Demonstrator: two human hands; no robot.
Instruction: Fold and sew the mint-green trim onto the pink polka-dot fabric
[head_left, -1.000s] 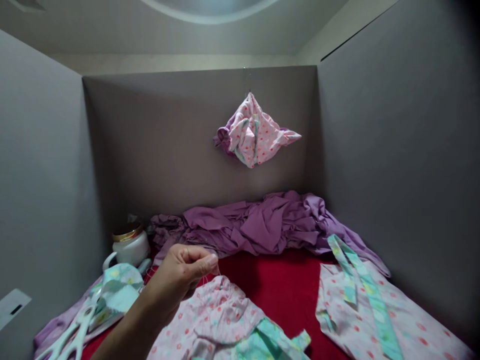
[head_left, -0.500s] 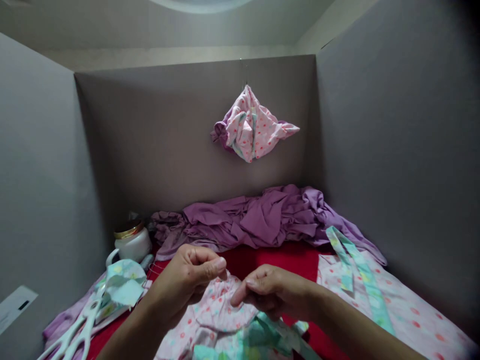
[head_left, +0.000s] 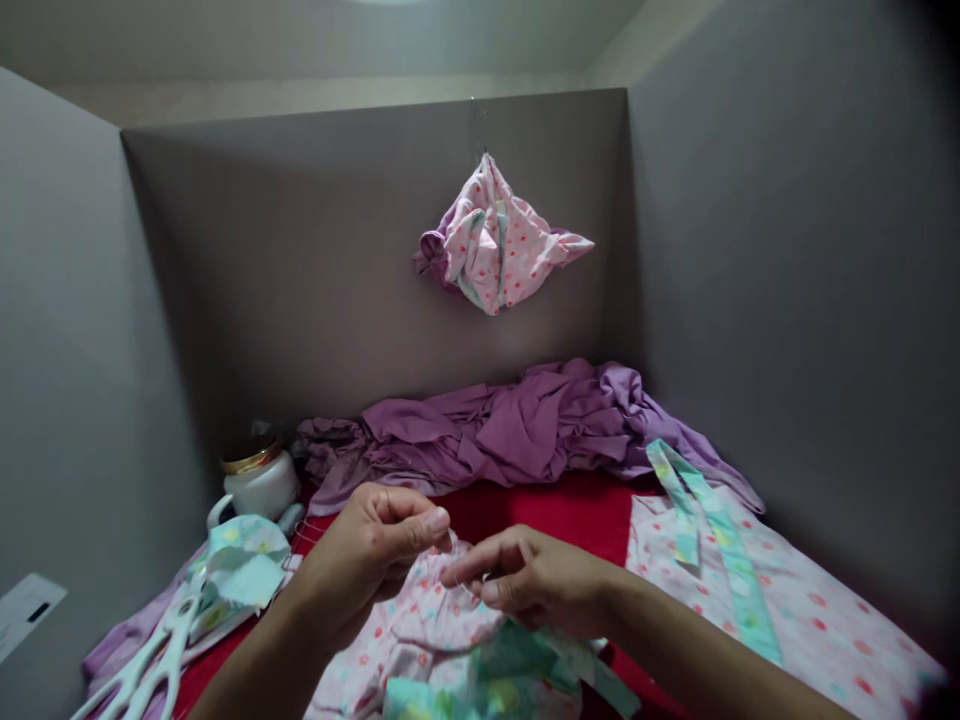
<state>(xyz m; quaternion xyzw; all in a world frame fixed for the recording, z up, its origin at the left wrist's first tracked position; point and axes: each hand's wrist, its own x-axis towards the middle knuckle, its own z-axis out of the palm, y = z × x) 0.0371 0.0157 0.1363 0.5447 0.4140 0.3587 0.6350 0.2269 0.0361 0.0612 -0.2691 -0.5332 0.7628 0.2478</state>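
A pink polka-dot cloth (head_left: 431, 615) with gathered folds lies in front of me, trimmed with a mint-green flowered strip (head_left: 525, 660). My left hand (head_left: 394, 540) pinches the top of this cloth between thumb and fingers. Just to its right is my right hand (head_left: 525, 580), its index finger pointing left across the cloth and its thumb close below. A thin pale line shows by the right fingertips, too fine to name. Between the two hands there is a small gap.
White scissors (head_left: 161, 640) lie at left beside a mint scrap (head_left: 244, 560) and a white jar with a gold lid (head_left: 259, 480). Purple cloth (head_left: 487, 430) is heaped behind. Pink dotted fabric (head_left: 817, 610) spreads at right. A bundled cloth (head_left: 502, 245) hangs on the grey panel.
My right hand has shifted slightly left, and its index finger now reaches further forward over the thumb. My left hand keeps its pinch. The view has tipped down a little.
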